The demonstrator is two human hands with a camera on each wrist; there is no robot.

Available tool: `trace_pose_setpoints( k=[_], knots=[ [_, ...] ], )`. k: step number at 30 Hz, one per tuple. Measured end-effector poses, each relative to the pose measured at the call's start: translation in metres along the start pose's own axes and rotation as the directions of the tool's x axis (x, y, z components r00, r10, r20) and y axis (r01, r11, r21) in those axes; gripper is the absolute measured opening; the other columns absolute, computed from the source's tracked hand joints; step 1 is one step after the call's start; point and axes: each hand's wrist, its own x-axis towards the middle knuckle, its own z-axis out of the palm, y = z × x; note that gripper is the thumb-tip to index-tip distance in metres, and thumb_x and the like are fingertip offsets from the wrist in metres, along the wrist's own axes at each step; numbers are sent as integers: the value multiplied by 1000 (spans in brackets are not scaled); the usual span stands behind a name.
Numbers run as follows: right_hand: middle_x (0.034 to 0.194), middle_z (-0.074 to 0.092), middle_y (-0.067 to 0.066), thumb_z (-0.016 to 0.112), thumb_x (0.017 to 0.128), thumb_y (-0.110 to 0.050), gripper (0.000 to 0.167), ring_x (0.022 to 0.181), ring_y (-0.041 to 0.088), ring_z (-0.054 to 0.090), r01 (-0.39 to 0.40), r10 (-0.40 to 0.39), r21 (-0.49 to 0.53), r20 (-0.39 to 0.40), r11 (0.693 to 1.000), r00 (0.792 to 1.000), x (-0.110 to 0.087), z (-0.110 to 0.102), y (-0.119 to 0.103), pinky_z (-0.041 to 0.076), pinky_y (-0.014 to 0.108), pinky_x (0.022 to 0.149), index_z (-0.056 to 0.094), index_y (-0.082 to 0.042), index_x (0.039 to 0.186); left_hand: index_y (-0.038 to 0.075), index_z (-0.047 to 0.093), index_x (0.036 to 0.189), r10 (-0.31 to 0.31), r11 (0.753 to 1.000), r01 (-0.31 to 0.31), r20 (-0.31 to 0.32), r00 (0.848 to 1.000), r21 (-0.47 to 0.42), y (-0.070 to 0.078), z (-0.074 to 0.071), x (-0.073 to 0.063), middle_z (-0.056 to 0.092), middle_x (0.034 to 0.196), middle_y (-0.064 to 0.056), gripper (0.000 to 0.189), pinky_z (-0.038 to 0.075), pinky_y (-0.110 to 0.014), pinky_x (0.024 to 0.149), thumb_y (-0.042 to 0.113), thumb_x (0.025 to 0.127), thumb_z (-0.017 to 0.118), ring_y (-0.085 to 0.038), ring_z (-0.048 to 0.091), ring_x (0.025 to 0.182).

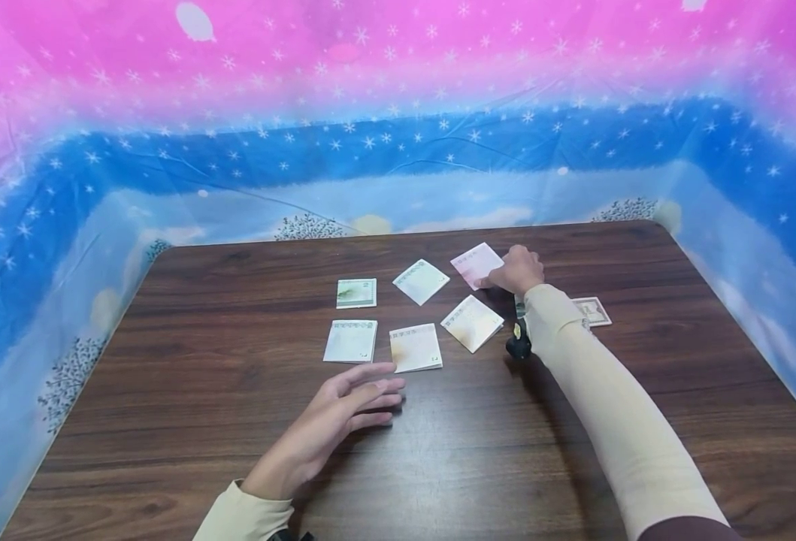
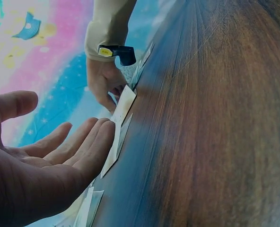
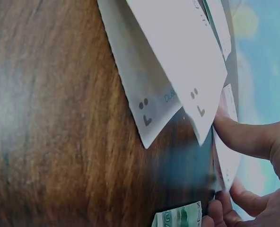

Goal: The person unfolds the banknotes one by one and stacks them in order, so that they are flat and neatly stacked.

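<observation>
At the back of the group lies a folded pinkish banknote [image 1: 473, 264]. My right hand [image 1: 518, 270] holds its right side; in the right wrist view thumb and fingers lie on either side of the note [image 3: 229, 163]. Nearer stands a folded yellowish banknote [image 1: 472, 324], its two halves spread apart. My left hand [image 1: 346, 409], fingers extended, holds nothing and hovers by the front edge of another yellowish note [image 1: 416, 348]. Left of these lie a greenish folded note [image 1: 350, 342], a small green one [image 1: 356, 293] and a pale green one [image 1: 421, 282].
Another brownish note [image 1: 594, 311] lies right of the group, partly behind the right forearm. A green note [image 3: 180, 216] shows below the right hand in its wrist view. The wooden table [image 1: 167, 406] ends against a pink and blue cloth [image 1: 370, 143].
</observation>
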Motion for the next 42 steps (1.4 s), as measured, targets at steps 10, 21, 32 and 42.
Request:
trace_pose_setpoints(
  k=[10,21,32,42],
  knots=[
    [121,66,25,59,86,-8,34,112,40,58,11,0,145,-77,989,997,2,-1,8,48,52,99,69,9,113,-4,42,148,1,1000,-1,1,1000,1,-1,-1,0,52,144,-26,57,49,-42,105,23,102,61,-35,57,128],
    [110,63,23,52,89,3,39,76,20,69,-11,60,504,-80,864,995,-10,-13,7,61,36,82,52,9,127,-5,41,148,-2,1000,2,0,1000,-4,-2,0,0,53,144,-26,57,50,-42,105,23,102,61,-36,57,128],
    [115,58,24,58,96,1,39,83,20,69,61,-25,627,-67,777,997,-40,-39,11,59,37,88,45,10,132,-4,42,148,9,1000,-9,3,1000,11,0,3,1,52,144,-26,56,48,-44,107,24,102,61,-36,57,128],
    [94,63,7,63,94,5,31,69,11,69,69,-104,724,4,686,995,-87,-41,16,61,33,80,47,9,120,-5,45,145,45,998,-46,5,999,51,0,12,5,54,142,-27,54,49,-42,106,22,101,62,-38,57,127]
  ],
)
